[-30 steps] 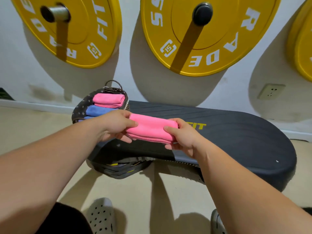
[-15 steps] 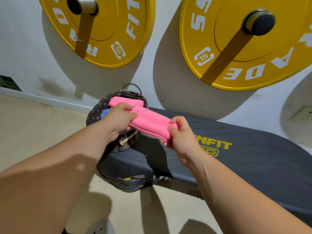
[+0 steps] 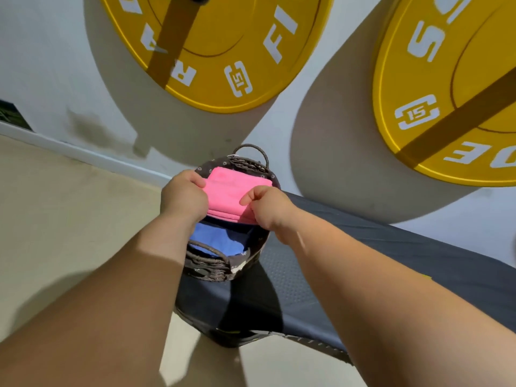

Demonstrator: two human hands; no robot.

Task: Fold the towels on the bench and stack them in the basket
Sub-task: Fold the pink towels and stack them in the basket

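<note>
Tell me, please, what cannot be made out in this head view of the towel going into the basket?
- The pink towel hides what lies under it in the basket.
- The left hand and right hand cover the towel's ends.
- The blue towel is partly hidden.
- The picture's edges crop both yellow plates.

The pink towel (image 3: pixel 233 191) at frame centre is looking like soft, matt fleecy cloth, and so is the blue towel (image 3: pixel 220 238) under it. The basket (image 3: pixel 215 270) is showing dark woven wicker with a printed fabric liner. The bench (image 3: pixel 391 255) pad at lower right is reading as matt, textured black vinyl. The yellow weight plates (image 3: pixel 223 51) up top are looking smooth, slightly satin.
</note>
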